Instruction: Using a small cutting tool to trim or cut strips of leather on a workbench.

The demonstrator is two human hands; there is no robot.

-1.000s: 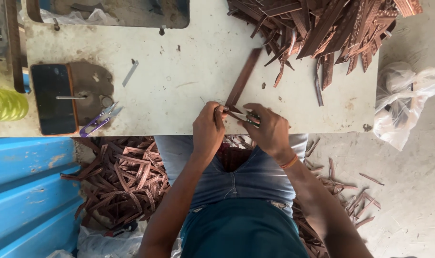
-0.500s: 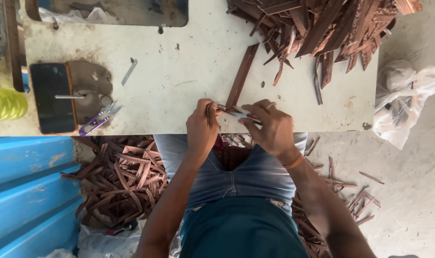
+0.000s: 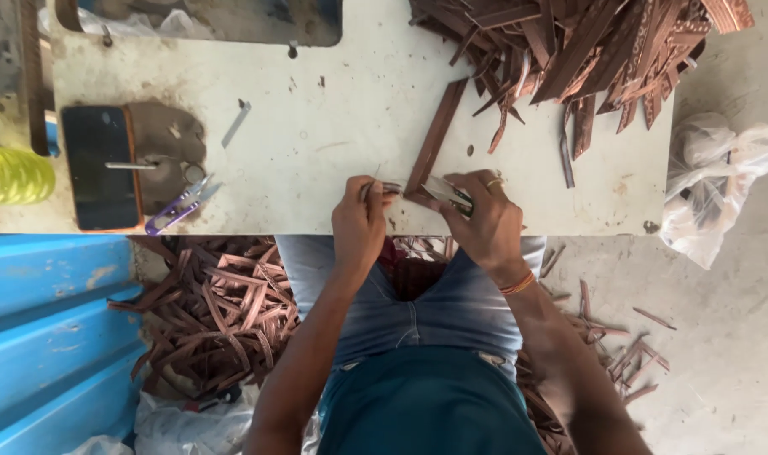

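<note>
A long brown strip [image 3: 434,139] lies on the white bench [image 3: 333,126]. It runs slanted, from the big pile of brown strips [image 3: 586,59] at the far side down to the near edge of the bench. Its near end sits right between the two hands.

The left hand [image 3: 360,221] is just to the left of that near end. Its fingers [image 3: 369,187] are pressed together and pinch something small and thin beside the strip's end. It is too small to tell what it is.

The right hand [image 3: 485,223] is just to the right of the strip's end. Its fingers are curled around a small metal tool [image 3: 444,192] and hold it tight. The tip of the tool points at the strip's end and looks as if it touches it. There is a ring on one finger and an orange band [image 3: 517,285] on the wrist.

Both hands rest at the near edge of the bench with their backs up. Both arms come up from below and bend in toward each other, over the lap in blue jeans.

On the left part of the bench lie a dark phone [image 3: 101,167], a purple snipper [image 3: 177,206] and a yellow spool [image 3: 13,175]. More brown strips lie on the floor [image 3: 721,362] under the bench. A white plastic bag [image 3: 712,190] sits on the floor to the right.
</note>
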